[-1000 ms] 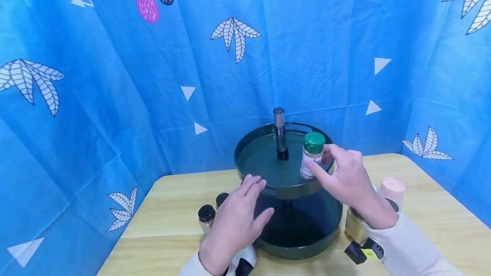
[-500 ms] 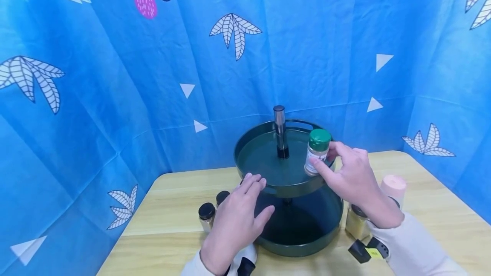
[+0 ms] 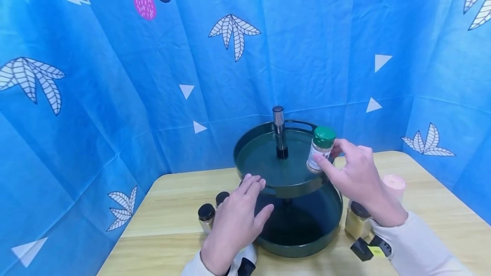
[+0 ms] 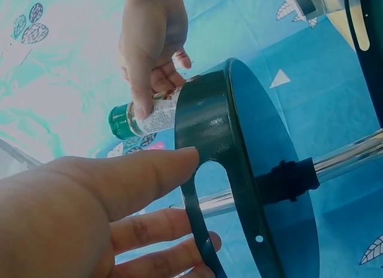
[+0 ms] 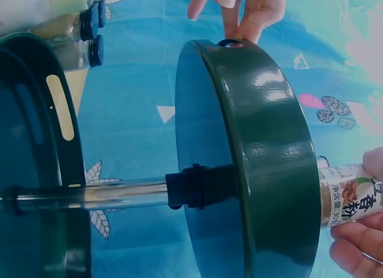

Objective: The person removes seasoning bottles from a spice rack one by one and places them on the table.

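My right hand [image 3: 354, 173] pinches a spice jar [image 3: 320, 150] with a green cap between thumb and fingers. In the right wrist view its label [image 5: 348, 197] shows Chinese writing. The jar leans slightly over the right side of the dark green upper tray [image 3: 293, 191]; whether its base touches the tray, I cannot tell. At the tray's front left, my left hand [image 3: 235, 218] rests its extended fingers at the rim by the handle slot [image 4: 210, 170], thumb spread apart. A shiny post [image 3: 279, 133] joins this tier to the lower tray [image 3: 303, 250].
Black-capped jars [image 3: 206, 213] stand left of the trays, partly behind my left hand. To the right are a jar of yellowish powder [image 3: 356, 224] and a pink-topped container [image 3: 394, 185]. A wooden table [image 3: 153, 233] lies beneath, with a blue patterned cloth [image 3: 318, 41] behind.
The jar has shifted right and slightly up in the head view, along with my right hand, towards the upper tray's right rim. My left hand stays in place.
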Motion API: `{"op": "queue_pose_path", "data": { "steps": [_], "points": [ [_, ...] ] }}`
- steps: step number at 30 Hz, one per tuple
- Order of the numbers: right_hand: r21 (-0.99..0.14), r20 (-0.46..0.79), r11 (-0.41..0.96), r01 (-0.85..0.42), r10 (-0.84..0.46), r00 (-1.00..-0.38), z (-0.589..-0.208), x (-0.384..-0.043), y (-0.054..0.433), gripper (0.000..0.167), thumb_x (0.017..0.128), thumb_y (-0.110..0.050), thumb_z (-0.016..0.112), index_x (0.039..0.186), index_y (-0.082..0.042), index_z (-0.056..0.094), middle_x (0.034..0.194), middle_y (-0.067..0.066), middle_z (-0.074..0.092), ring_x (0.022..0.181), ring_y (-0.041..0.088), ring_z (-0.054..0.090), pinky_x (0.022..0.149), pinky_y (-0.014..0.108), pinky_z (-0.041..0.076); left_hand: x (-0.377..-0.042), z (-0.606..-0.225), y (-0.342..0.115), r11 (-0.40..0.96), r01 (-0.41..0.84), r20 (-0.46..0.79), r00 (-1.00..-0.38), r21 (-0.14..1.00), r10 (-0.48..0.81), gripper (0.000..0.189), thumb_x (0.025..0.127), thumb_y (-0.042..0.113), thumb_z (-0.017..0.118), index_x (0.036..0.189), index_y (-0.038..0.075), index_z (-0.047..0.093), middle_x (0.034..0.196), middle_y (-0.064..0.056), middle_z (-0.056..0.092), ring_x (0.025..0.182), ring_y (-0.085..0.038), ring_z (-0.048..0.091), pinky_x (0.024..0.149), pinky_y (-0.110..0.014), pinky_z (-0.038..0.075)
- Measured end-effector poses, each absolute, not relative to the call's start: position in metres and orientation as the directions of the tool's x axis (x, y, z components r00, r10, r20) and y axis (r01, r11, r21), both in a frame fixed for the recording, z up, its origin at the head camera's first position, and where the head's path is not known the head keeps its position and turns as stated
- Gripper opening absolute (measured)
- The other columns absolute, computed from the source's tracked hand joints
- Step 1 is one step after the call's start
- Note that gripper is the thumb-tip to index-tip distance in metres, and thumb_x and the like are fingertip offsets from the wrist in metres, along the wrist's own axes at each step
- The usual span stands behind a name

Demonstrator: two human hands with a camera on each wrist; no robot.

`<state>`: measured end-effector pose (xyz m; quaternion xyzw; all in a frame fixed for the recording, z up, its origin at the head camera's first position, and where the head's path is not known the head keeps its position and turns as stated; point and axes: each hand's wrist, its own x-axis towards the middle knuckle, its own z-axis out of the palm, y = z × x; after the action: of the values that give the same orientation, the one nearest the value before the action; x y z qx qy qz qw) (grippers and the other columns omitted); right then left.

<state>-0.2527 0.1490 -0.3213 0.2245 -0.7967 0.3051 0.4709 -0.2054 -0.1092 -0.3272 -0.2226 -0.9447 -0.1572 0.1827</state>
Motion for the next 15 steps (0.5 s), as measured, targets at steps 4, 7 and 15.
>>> {"op": "queue_pose_path", "data": {
  "steps": [4,7,15],
  "points": [
    [-0.302,0.875,0.710,-0.636,-0.059,-0.481,-0.3188,-0.2513,0.1498,0.029,0.082,-0.016,0.074,0.099,0.005,0.065,0.081,0.015,0.069,0.075,0.032,0.060,0.070,0.045,0.033,-0.2053,-0.3278,-0.1090,0.851,0.478,0.412,-0.836,0.219,0.364,0.053,0.091,0.037,0.068,0.135,0.012,0.057,0.143,-0.004,0.050,0.134,-0.023,0.043,0.097,-0.046,0.045],
    [-0.303,0.877,0.708,-0.638,-0.054,-0.477,-0.3179,-0.2510,0.1511,0.030,0.081,-0.016,0.074,0.100,0.005,0.065,0.084,0.016,0.070,0.077,0.034,0.063,0.070,0.046,0.037,-0.2058,-0.3281,-0.1090,0.850,0.478,0.411,-0.836,0.219,0.364,0.053,0.091,0.037,0.068,0.135,0.012,0.057,0.143,-0.004,0.051,0.134,-0.023,0.044,0.097,-0.046,0.045],
    [-0.342,0.875,0.693,-0.634,-0.010,-0.484,-0.3181,-0.2484,0.1536,0.033,0.082,-0.015,0.074,0.104,0.006,0.063,0.091,0.019,0.070,0.081,0.035,0.067,0.071,0.052,0.047,-0.2079,-0.3287,-0.1094,0.849,0.483,0.427,-0.828,0.216,0.363,0.051,0.091,0.038,0.068,0.133,0.011,0.058,0.140,-0.004,0.053,0.132,-0.023,0.045,0.098,-0.045,0.044]
  ]
}}
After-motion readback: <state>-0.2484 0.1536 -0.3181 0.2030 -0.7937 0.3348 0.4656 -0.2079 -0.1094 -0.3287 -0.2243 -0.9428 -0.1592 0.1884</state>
